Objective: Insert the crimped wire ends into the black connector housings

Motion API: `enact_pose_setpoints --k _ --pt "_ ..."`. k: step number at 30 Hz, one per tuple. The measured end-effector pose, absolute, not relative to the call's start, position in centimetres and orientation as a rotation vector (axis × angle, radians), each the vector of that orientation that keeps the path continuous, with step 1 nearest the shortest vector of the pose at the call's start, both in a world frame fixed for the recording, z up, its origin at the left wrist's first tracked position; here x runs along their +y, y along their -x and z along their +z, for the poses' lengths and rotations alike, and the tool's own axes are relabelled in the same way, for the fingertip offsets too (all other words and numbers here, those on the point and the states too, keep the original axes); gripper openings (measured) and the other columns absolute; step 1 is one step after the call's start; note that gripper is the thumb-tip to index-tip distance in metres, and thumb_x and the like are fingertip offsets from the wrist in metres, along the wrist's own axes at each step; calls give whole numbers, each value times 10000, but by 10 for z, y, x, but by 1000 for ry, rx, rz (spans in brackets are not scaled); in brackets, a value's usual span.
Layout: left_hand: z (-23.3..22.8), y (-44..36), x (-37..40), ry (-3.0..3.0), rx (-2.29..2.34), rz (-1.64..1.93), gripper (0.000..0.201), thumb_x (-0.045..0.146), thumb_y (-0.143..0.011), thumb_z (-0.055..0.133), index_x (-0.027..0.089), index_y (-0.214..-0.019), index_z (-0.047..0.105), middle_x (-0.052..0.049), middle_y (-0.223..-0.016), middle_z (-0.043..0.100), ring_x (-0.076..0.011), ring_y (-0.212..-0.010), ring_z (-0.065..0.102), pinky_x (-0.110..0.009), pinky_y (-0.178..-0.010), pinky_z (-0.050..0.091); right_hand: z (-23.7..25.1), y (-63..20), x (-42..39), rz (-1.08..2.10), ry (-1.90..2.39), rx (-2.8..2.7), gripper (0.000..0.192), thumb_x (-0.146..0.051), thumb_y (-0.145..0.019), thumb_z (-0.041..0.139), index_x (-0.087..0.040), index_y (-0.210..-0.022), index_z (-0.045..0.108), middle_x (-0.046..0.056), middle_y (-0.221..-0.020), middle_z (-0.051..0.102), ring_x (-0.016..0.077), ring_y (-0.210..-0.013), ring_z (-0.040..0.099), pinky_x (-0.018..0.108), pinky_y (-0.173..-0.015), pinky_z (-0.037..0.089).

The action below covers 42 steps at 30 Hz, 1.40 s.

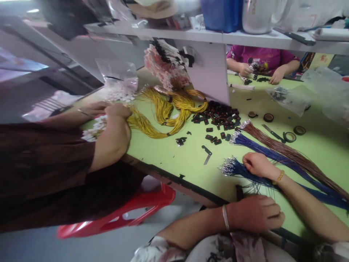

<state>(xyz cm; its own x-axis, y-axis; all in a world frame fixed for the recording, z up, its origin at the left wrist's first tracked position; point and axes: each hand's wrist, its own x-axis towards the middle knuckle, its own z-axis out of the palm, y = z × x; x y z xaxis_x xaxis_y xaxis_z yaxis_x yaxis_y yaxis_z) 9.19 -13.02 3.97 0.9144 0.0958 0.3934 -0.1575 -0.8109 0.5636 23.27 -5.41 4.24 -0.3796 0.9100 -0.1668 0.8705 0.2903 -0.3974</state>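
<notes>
My right hand (257, 164) rests on a bundle of blue wires (275, 157) with metal-tipped ends, its fingers pinched on a few strands near the tips (229, 167). A bead bracelet sits on that wrist. My left hand (255, 213) lies curled at the green table's near edge (191, 182), with a silver bangle on its wrist. Whether anything is inside the fist is hidden. A small dark piece (239, 191) stands just beyond its knuckles. A bundle of brown wires (286, 151) lies beside the blue ones.
Black connectors (218, 116) are heaped mid-table, with tape rolls (289, 137) and a small blade (207, 154) nearby. A co-worker in dark brown (111, 134) handles yellow wires (163, 109) and white parts at left. Another person's hands (245, 69) work across the table, beyond a white divider (209, 72).
</notes>
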Motion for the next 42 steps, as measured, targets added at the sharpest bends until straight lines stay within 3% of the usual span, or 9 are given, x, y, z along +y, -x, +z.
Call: enact_pose_setpoints --k 6,10,14,20,25,29,35,40,42 --pt "34 -91 -121 -2656 34 667 288 355 -924 428 191 -1122 557 -56 -1011 641 -162 -904 561 -290 -771 428 38 -230 -60 634 1737 -2486 134 -151 -862 416 -161 -842 548 72 -830 623 157 -708 532 265 -649 297" --pt "33 -56 -55 -2335 1002 971 273 226 -925 374 196 -1025 626 -93 -1007 641 -211 -946 552 -367 -851 432 39 -234 -61 767 1740 -2394 116 -186 -882 416 -180 -871 531 30 -749 608 145 -653 513 253 -619 284" --pt "16 -25 12 -2120 1623 828 294 181 -893 390 132 -1023 649 -151 -993 599 -256 -942 533 -418 -826 442 40 -234 -62 691 1703 -2375 129 -161 -854 433 -185 -789 542 37 -798 617 144 -724 531 246 -649 293" --pt "0 -16 21 -2233 1621 661 177 182 -863 462 162 -915 629 -130 -922 583 -256 -866 511 -389 -744 409 49 -229 -64 417 2095 -2186 114 -243 -844 472 -191 -903 555 38 -743 647 158 -638 546 261 -570 237" --pt "10 -16 9 -1941 1417 954 102 222 -849 528 180 -895 609 -90 -947 556 -186 -769 506 -350 -714 424 50 -229 -61 467 2025 -2150 85 -245 -816 488 -195 -831 554 27 -740 652 146 -646 553 249 -553 246" --pt "21 -18 5 -1380 1061 1145 203 289 -775 652 174 -942 637 -63 -955 577 -154 -806 548 -333 -752 480 47 -237 -57 399 2110 -2072 111 -255 -794 490 -191 -752 570 34 -715 647 148 -627 543 249 -541 247" --pt "29 -27 -7 -778 788 1095 331 132 -609 776 142 -922 666 -23 -861 602 -89 -760 561 -233 -737 490 53 -246 -54 408 1968 -1965 133 -277 -805 486 -194 -764 581 10 -696 644 139 -613 542 236 -557 300" --pt "33 -34 -18 -585 729 996 244 181 -696 721 149 -932 668 -35 -843 599 -101 -731 572 -223 -634 510 60 -242 -47 214 2123 -1952 120 -250 -794 510 -175 -769 600 58 -684 641 165 -623 549 258 -589 328" --pt "35 -36 -23 -587 753 990 277 204 -720 708 170 -988 649 -33 -821 592 -124 -749 591 -221 -596 510 61 -241 -43 325 2026 -1891 139 -262 -809 491 -173 -777 593 46 -682 633 151 -603 538 249 -582 348"
